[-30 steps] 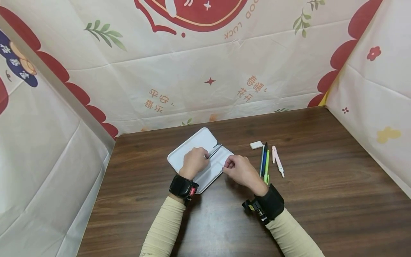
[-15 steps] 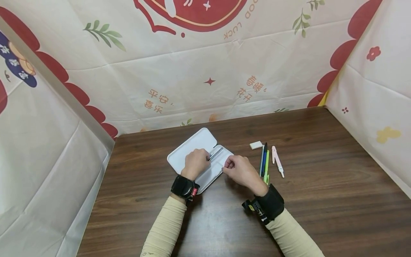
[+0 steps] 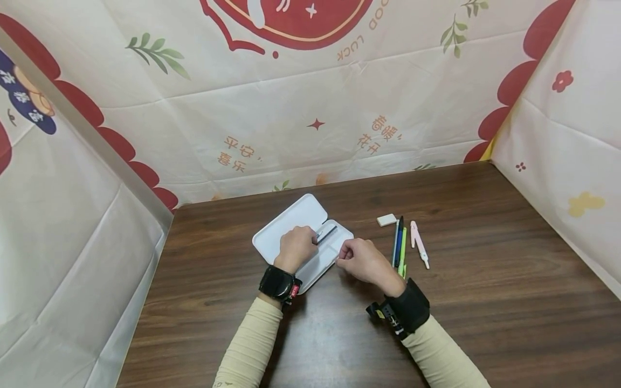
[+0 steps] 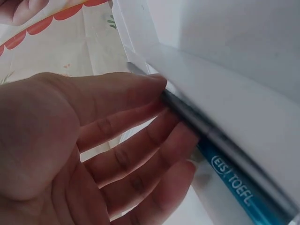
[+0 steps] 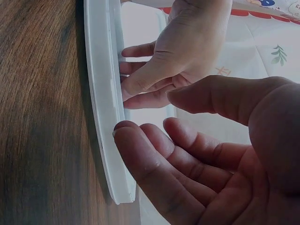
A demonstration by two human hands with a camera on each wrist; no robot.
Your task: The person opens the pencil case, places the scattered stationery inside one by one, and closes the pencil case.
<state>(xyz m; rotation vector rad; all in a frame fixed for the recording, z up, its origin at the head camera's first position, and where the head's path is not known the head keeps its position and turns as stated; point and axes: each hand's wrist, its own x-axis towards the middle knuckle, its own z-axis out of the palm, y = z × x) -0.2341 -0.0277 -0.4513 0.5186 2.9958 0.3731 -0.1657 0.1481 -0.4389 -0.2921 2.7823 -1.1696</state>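
Observation:
A white case (image 3: pixel 316 268) lies open on the table, its lid (image 3: pixel 299 213) to the upper left. Over it, my left hand (image 3: pixel 297 247) pinches a dark pen (image 3: pixel 328 234) between thumb and fingers. In the left wrist view the dark pen (image 4: pixel 220 140) lies alongside a teal pen (image 4: pixel 236 190) with white lettering, the left hand (image 4: pixel 103 136) around its end. My right hand (image 3: pixel 366 260) is at the case's right edge. The right wrist view has this hand (image 5: pixel 206 164) with fingers loosely bent, thumb apart, and a fingertip against the case's side (image 5: pixel 104 89).
Right of the case lie a white eraser (image 3: pixel 386 219), several pens including a green one (image 3: pixel 403 250), and a pink compass-like tool (image 3: pixel 420 245). Printed cloth (image 3: pixel 271 113) stands behind the wooden table (image 3: pixel 213 258) and along both sides.
The left hand has shifted slightly right and down, and the dark pen lies lower inside the case. The right hand has barely moved.

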